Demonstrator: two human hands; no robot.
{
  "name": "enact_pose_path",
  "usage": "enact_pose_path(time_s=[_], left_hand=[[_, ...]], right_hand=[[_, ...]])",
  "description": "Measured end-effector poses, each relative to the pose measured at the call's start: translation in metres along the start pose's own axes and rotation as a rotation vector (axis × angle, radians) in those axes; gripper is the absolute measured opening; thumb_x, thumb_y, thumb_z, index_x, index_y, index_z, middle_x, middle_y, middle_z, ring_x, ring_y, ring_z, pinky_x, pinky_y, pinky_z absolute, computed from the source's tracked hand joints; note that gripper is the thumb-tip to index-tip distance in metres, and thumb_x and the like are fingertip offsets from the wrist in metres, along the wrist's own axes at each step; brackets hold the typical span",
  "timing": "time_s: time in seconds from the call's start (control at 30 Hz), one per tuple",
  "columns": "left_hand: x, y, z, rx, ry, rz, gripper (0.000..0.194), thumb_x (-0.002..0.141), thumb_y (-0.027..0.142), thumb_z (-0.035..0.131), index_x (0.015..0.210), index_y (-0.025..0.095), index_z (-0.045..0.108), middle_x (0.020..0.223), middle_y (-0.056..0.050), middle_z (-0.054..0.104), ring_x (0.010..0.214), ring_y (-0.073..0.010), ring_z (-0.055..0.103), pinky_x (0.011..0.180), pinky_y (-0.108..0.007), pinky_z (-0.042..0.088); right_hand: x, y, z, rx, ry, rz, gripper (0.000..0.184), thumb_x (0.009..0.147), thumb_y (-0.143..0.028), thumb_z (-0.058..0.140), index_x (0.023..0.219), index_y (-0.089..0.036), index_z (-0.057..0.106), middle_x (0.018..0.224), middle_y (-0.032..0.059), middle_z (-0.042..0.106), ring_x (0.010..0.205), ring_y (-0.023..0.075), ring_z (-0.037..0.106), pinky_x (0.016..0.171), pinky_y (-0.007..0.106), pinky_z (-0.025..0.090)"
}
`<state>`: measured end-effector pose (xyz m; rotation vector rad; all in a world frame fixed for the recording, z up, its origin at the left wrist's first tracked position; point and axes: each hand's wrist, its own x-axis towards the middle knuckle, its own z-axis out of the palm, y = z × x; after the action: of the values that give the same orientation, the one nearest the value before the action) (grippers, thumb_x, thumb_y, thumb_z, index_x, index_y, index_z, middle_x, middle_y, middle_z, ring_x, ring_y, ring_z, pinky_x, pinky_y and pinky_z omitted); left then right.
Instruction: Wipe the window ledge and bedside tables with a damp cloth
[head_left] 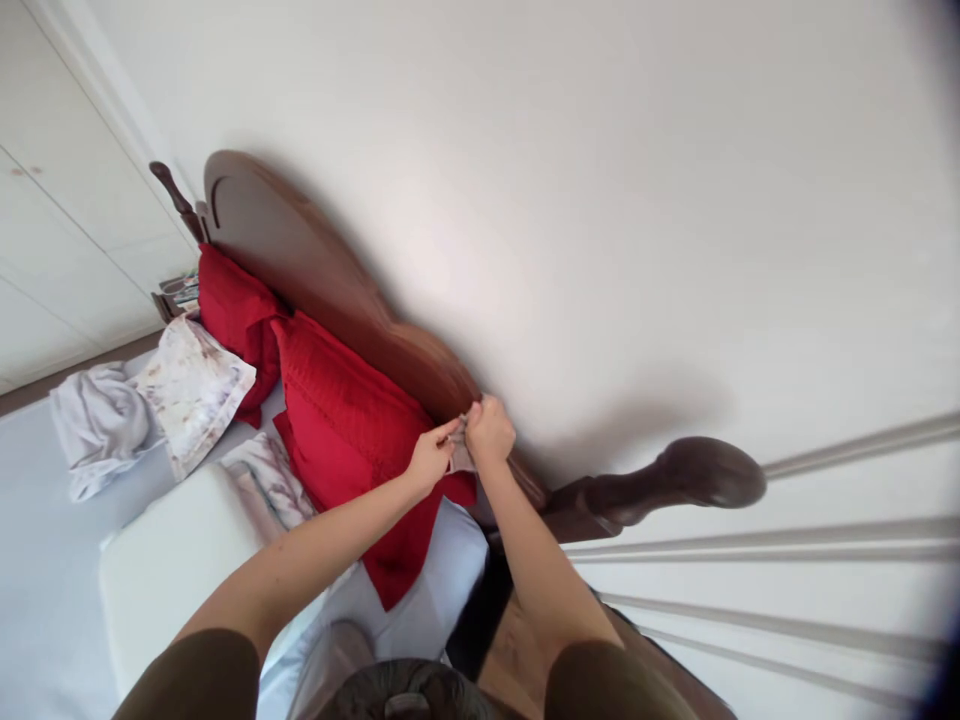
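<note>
By the headboard [322,250], hands grip unlabelled cloth [461,457].

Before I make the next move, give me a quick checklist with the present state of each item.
1. Right hand gripping the small pale cloth: ok, fingers closed on it.
2. Left hand on the same cloth: ok, fingertips pinch it.
3. Cloth not touching the headboard: cannot tell, the hands hide much of it.
4. Large red pillow leaning at the headboard: ok.
5. Grey cloth at the bed's far side lying flat: not ok, it is bunched up.
</note>
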<state>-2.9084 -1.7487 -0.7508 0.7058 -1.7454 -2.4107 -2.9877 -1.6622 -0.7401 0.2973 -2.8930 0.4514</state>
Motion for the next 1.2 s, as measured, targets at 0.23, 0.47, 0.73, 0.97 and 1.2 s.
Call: enact_pose_path(time_s=[0.23,0.47,0.73,0.97,1.2], left_hand=[[-0.059,-0.113,0.062,0.069,0.093,-0.207,0.053,0.066,-0.009,0.059,0.113,0.012,0.072,0.115,-0.011,0.072,0.107,-0.022,0.067,0.11,-0.043,0.042],[-0.128,-0.12,0.057,-0.052,0.004,-0.28,0.057,0.07,-0.003,0.057,0.124,0.014,0.066,0.119,-0.012,0.07,0.103,-0.0222,0.068,0.102,-0.045,0.048],[-0.352,-0.016,-0.098,0.139,0.172,0.065,0.04,0.075,0.017,0.066,0.114,0.022,0.072,0.123,-0.008,0.068,0.116,-0.0243,0.061,0.109,-0.04,0.041],[-0.716,-0.027,-0.228,0.178,0.886,0.203,0.026,0.078,0.03,0.064,0.101,0.025,0.075,0.121,-0.006,0.068,0.116,-0.0255,0.06,0.102,-0.037,0.045],[-1.071,-0.09,-0.282,-0.108,1.469,0.23,0.031,0.072,0.022,0.061,0.1,0.022,0.074,0.104,-0.006,0.073,0.093,-0.0223,0.065,0.085,-0.032,0.049]], right_hand=[[-0.084,0.11,0.033,-0.006,-0.13,0.02,0.036,0.098,-0.035,0.034,0.109,-0.011,0.059,0.099,0.0201,0.063,0.09,0.0295,0.058,0.077,0.038,0.039],[-0.125,0.111,0.007,0.53,-0.02,0.159,0.041,0.094,-0.021,0.029,0.128,-0.014,0.051,0.126,0.0205,0.059,0.118,0.0269,0.056,0.098,0.044,0.042],[-0.278,-0.06,-0.052,1.621,-0.578,0.683,0.03,0.087,-0.036,0.048,0.11,-0.023,0.062,0.112,0.0069,0.07,0.111,0.0194,0.064,0.097,0.04,0.052],[-0.591,-0.253,-0.148,1.726,-1.685,0.346,0.02,0.085,-0.037,0.059,0.099,-0.026,0.066,0.098,0.0009,0.075,0.091,0.0192,0.071,0.08,0.037,0.06],[-0.967,-0.34,-0.264,1.136,-2.344,0.201,0.028,0.09,-0.041,0.051,0.095,-0.02,0.069,0.093,0.0054,0.076,0.09,0.0217,0.071,0.082,0.04,0.06]])
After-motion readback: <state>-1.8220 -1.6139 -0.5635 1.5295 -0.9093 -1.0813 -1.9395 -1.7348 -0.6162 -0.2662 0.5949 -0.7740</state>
